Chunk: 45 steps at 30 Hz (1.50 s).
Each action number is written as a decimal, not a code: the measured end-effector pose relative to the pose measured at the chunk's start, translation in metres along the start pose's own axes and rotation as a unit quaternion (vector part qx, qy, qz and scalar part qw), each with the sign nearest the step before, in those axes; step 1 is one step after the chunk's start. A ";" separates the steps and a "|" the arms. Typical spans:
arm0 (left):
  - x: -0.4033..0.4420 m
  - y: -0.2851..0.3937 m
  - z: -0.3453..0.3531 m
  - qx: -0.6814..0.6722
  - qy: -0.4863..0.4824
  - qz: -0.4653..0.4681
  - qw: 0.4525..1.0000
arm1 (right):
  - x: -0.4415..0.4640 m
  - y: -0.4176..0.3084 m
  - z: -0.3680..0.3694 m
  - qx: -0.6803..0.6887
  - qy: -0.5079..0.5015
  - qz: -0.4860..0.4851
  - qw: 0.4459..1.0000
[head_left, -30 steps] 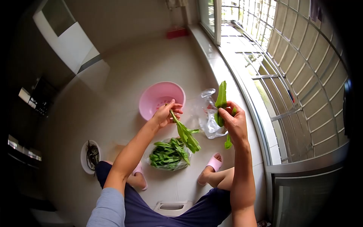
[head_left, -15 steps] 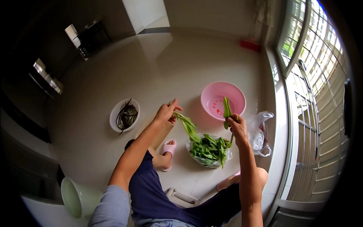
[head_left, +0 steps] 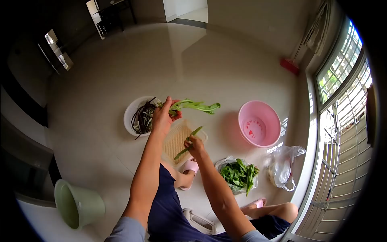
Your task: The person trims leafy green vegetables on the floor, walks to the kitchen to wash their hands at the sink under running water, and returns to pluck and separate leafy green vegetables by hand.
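Observation:
My left hand (head_left: 162, 119) is closed around a small bunch of leafy greens (head_left: 198, 105), whose leaves point to the right. Just below it, my right hand (head_left: 196, 147) pinches a single green leaf with its stem (head_left: 184, 153) over a cream woven-pattern basket (head_left: 171, 139). The basket stands on the floor, partly hidden by my arms. More leafy greens (head_left: 234, 174) lie in an opened clear plastic bag (head_left: 221, 164) to the right of my right forearm. A white bowl (head_left: 127, 117) with dark long strips (head_left: 142, 121) stands beside my left hand.
A pink basin (head_left: 264, 121) with red print inside stands at the right. Near the window ledge lies a clear plastic bag (head_left: 284, 165). A pale green bucket (head_left: 86, 205) is at the lower left. A red dustpan or broom head (head_left: 289, 66) rests by the far wall.
Both hands have moved left, the right one from above the bagged greens to over the basket with its leaf. The view has shifted, showing more of the basket.

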<state>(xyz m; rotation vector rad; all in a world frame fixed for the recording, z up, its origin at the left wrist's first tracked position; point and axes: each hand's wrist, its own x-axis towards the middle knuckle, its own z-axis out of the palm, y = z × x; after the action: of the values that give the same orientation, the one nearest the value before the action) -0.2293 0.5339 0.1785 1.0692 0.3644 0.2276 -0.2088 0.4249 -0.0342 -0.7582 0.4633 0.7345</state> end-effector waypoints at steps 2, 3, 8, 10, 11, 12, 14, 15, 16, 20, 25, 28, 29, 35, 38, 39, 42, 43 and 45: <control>0.001 0.002 0.001 0.006 -0.018 -0.009 1.000 | -0.015 -0.008 0.023 -0.135 0.083 0.086 0.984; 0.001 0.002 0.001 0.011 -0.034 -0.019 0.999 | -0.007 -0.007 0.016 -0.135 0.085 0.085 0.984; -0.002 0.003 0.005 0.026 -0.052 -0.020 0.998 | -0.043 -0.062 -0.032 -0.186 0.021 -0.072 0.980; -0.006 0.003 0.009 0.049 -0.078 -0.011 0.996 | -0.075 -0.097 -0.046 -0.211 0.094 -0.163 0.959; -0.008 0.002 0.013 0.045 -0.087 -0.016 0.995 | -0.092 -0.117 -0.050 -0.213 0.109 -0.233 0.943; -0.010 0.000 0.019 0.072 -0.115 -0.020 0.991 | -0.110 -0.137 -0.046 -0.226 0.141 -0.320 0.909; -0.010 -0.008 0.032 0.094 -0.170 -0.040 0.980 | -0.158 -0.171 -0.023 -0.289 0.086 -0.424 0.854; -0.013 -0.013 0.042 0.094 -0.182 -0.046 0.978 | -0.182 -0.182 -0.009 -0.334 0.056 -0.432 0.836; -0.017 -0.018 0.052 0.115 -0.192 -0.047 0.973 | -0.198 -0.187 0.000 -0.384 0.029 -0.421 0.821; -0.033 -0.049 0.095 0.164 -0.263 -0.065 0.949 | -0.223 -0.187 -0.004 -0.561 -0.037 -0.402 0.723; -0.052 -0.083 0.139 0.241 -0.369 -0.095 0.893 | -0.242 -0.191 -0.046 -0.572 -0.009 -0.329 0.751; -0.056 -0.091 0.150 0.280 -0.427 -0.130 0.850 | -0.260 -0.200 -0.065 -0.577 -0.059 -0.259 0.772; -0.056 -0.093 0.152 0.293 -0.449 -0.159 0.829 | -0.265 -0.204 -0.068 -0.573 -0.053 -0.259 0.776; -0.063 -0.098 0.165 0.291 -0.481 -0.212 0.799 | -0.271 -0.209 -0.082 -0.450 -0.144 -0.089 0.877; -0.065 -0.100 0.169 0.264 -0.481 -0.204 0.811 | -0.270 -0.209 -0.088 -0.356 -0.136 -0.075 0.922; -0.065 -0.101 0.170 0.267 -0.481 -0.205 0.810 | -0.269 -0.209 -0.089 -0.298 -0.130 -0.071 0.943; -0.066 -0.102 0.172 0.224 -0.473 -0.194 0.830 | -0.267 -0.208 -0.093 -0.256 -0.117 -0.071 0.957; -0.067 -0.104 0.173 0.221 -0.468 -0.175 0.838 | -0.267 -0.209 -0.093 -0.239 -0.102 -0.068 0.963; -0.067 -0.105 0.173 0.218 -0.463 -0.154 0.845 | -0.263 -0.206 -0.097 -0.216 -0.126 -0.079 0.965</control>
<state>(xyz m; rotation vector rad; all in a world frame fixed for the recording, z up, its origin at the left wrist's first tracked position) -0.2215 0.3206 0.1723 1.4141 -0.3159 -0.6914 -0.2423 0.1373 0.1574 -1.0789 0.0045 0.7793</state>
